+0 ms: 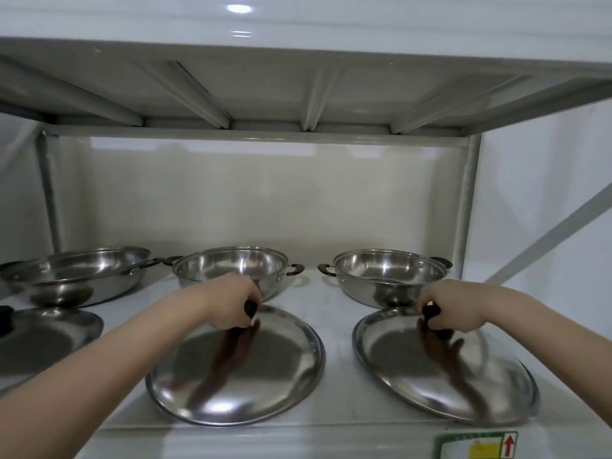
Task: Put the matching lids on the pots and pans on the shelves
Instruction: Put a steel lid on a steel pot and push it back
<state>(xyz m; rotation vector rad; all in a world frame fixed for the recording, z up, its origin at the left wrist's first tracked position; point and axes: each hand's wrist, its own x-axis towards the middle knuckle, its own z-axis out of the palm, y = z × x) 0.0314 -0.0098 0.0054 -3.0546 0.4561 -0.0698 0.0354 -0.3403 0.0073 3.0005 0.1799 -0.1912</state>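
- The white metal shelf (334,326) carries everything: three open steel pots along the back and three steel lids lying flat along the front edge.
- The wide pan (74,276) sits at the back left, its own lid (43,339) just in front of it and untouched, partly cut off by the frame edge.
- The middle lid (238,369) lies directly in front of the middle pot (231,265); the pot is straight behind it, so a lift and a short push away from the body looks like all it needs.
- The right lid (440,366) lies in front of the right pot (387,276), its far rim close under the pot's near wall; again the pot is straight back from the hand.
- The left hand (228,303) is over the middle lid, fingers (255,293) curled shut around its black knob (250,309).
- The right hand (450,309) mirrors it on the right lid, fingers closed on that lid's black knob (430,311).
- Each hand is nearer its own pot, so neither arm should need to cross; the lids are round, so their turn hardly matters, only centring over the rims.
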